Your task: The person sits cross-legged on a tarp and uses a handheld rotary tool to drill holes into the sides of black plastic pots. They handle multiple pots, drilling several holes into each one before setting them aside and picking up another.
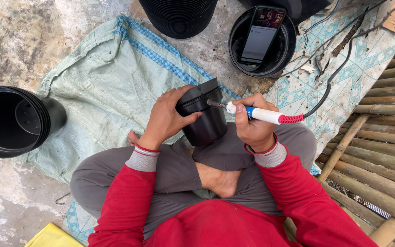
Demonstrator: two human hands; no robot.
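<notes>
My left hand grips the black pot; right hand clamps the soldering iron, tip touching its base. Open sack at ten o'clock.

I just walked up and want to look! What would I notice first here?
In the middle, the left hand holds a black pot while the right hand presses a corded tool against it. At the top, a phone stands in another pot. A stack of pots lies at left.

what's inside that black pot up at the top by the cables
A phone leans inside the black pot, screen lit and facing up. Its lower end covers part of the pot's floor, so whatever lies beneath it cannot be seen.
</notes>
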